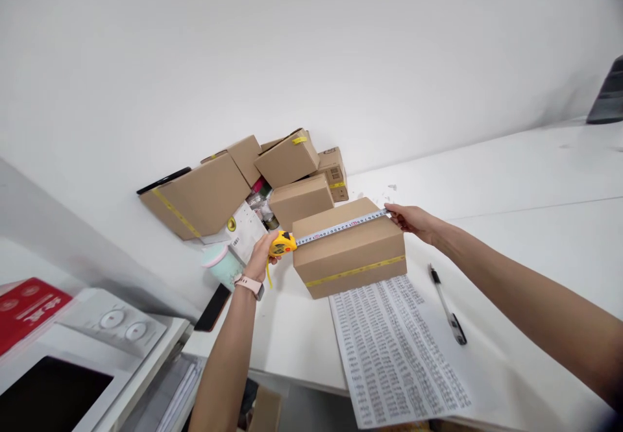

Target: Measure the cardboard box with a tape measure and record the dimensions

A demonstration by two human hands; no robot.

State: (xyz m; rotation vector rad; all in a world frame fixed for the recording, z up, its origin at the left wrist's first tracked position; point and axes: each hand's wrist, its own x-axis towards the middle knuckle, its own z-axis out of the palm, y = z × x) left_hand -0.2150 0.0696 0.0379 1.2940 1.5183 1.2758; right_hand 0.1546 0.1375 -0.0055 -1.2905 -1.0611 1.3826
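A brown cardboard box with a yellow strip along its front side sits on the white table. Across its top runs the silver blade of a yellow tape measure. My left hand is closed around the tape measure's case at the box's left end. At the right end, my right hand pinches the tip of the blade by the box's far right corner. Partly under the box's front edge lies a printed sheet of paper with dense rows of text. Right of the sheet rests a black and clear pen.
Several cardboard boxes are piled against the wall at the back left. A mint-coloured cup and a dark phone-like slab are near the table's left edge. Lower left stands a white microwave with a red box on top.
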